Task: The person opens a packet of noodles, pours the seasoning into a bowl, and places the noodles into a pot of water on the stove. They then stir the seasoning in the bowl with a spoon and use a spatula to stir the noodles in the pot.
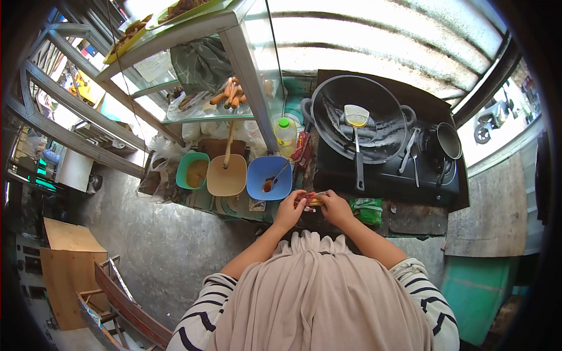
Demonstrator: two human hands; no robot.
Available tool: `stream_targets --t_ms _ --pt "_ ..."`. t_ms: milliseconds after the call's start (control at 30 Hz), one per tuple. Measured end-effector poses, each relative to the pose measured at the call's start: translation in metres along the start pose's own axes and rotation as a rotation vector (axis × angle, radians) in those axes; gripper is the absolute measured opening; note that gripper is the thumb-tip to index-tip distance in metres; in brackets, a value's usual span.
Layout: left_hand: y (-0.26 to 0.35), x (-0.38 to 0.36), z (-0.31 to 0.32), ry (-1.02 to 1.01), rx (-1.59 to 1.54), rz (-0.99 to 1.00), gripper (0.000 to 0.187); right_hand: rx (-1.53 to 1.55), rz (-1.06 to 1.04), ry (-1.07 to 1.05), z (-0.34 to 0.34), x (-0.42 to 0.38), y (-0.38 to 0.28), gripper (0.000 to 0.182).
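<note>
In front of my body, at the counter's near edge, both hands meet on a small red and yellow sachet [314, 200]. My left hand [290, 210] pinches its left end, and my right hand [336, 209] has fingers closed on the right end. Just left of the hands stands a blue bowl [254, 174] with a spoon and some dark reddish paste inside. To the right of my right hand lies a green packet [367, 212]. Beyond the hands, a large dark wok [329, 126] sits on the stove, and a spatula [358, 161] with a black handle rests in it.
A beige bowl [227, 186] with a wooden-handled utensil and a green bowl [181, 176] line the counter leftward. Behind them rises a glass display case [234, 55] with sausage-like food. A green-capped bottle [285, 134] stands beside the wok; a small pan [449, 140] is at right.
</note>
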State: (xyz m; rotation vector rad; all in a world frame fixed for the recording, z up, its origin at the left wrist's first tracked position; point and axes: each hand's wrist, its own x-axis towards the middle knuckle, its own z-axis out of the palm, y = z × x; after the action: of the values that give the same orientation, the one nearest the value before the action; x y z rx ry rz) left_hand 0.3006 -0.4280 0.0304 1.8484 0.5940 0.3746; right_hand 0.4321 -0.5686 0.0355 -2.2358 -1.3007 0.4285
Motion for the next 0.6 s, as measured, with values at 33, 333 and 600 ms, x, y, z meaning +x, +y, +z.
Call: stream_targets --t_ms 33,333,600 --pt "0.004 -0.001 0.000 0.000 -0.046 0.001 0.027 0.000 0.000 0.005 0.000 0.002 0.002 0.036" --pt "-0.079 -0.024 -0.030 0.080 -0.163 -0.203 0.030 0.315 0.064 0.044 -0.015 -0.001 0.045 0.041" --pt "-0.138 -0.045 -0.086 0.576 0.527 -0.277 0.049 0.452 0.261 0.435 -0.053 -0.054 0.084 0.017"
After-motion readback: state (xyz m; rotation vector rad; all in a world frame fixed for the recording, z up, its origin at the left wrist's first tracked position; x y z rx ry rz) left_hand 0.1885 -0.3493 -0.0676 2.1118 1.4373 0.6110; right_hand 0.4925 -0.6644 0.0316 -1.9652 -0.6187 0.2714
